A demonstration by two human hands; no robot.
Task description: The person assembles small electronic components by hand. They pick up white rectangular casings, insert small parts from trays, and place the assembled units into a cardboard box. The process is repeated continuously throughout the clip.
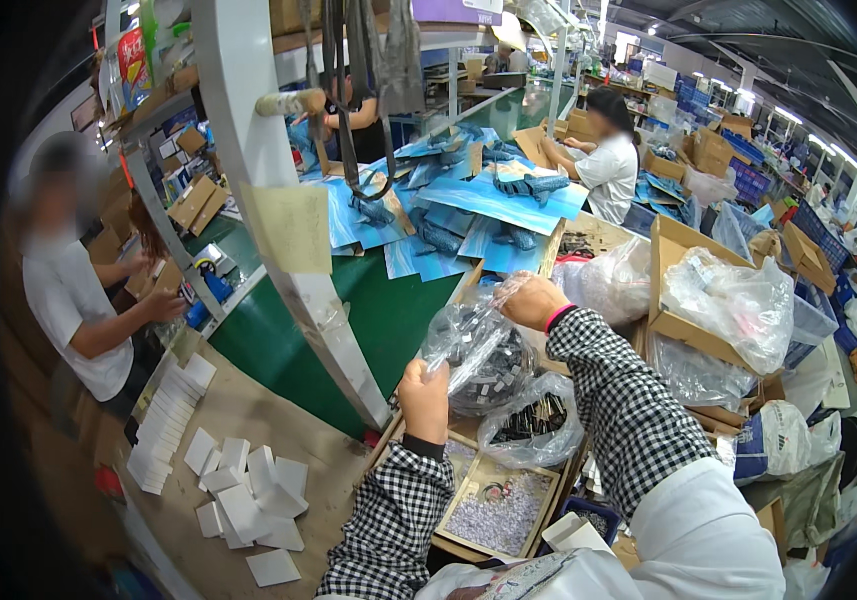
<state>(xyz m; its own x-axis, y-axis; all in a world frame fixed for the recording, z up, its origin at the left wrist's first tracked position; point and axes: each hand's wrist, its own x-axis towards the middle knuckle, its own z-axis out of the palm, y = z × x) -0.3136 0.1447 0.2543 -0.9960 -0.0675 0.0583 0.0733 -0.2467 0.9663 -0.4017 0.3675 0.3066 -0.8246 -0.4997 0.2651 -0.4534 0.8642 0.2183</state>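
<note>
My left hand (424, 402) is closed on the near left edge of a clear plastic bag (463, 345). On the bag's far right edge, my right hand (530, 301) pinches the film, so the plastic is stretched between both hands. Many small dark and pale grey parts (493, 375) show inside the bag. Just nearer to me lies a second clear bag (540, 440) with slim black pieces in it. Below that, a shallow wooden tray (555, 490) holds many tiny whitish clear pieces and a small ring-like bundle.
White boxes (248, 490) lie scattered on the brown tabletop (333, 440) at left. A slanted white post (283, 230) rises beside the green belt (248, 325). Blue cards with dark toy animals (533, 185) are piled ahead. An open carton (693, 330) stands right. Several people work nearby.
</note>
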